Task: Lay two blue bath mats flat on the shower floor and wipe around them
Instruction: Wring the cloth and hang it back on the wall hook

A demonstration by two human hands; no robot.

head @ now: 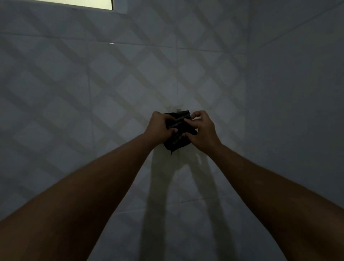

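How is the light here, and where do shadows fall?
Head view: dim; the dark cloth gripped by the left hand and right hand shows little detail; arm shadows fall on the tiled wall below; window strip bright at top left.

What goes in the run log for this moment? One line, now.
left hand: grips dark cloth | right hand: grips dark cloth | cloth: held up by tiled wall | mats: not in view

We note dim room. Front wall (93,83): large pale glossy tiles, faint diagonal lattice pattern. Right wall (301,93): plain pale tiles, meets front wall at vertical corner (248,78). Window (74,2): lit strip at top left edge. We see small fixture (174,107) on front wall, detail unclear. Two long shadows (158,195) fall down lower front wall.
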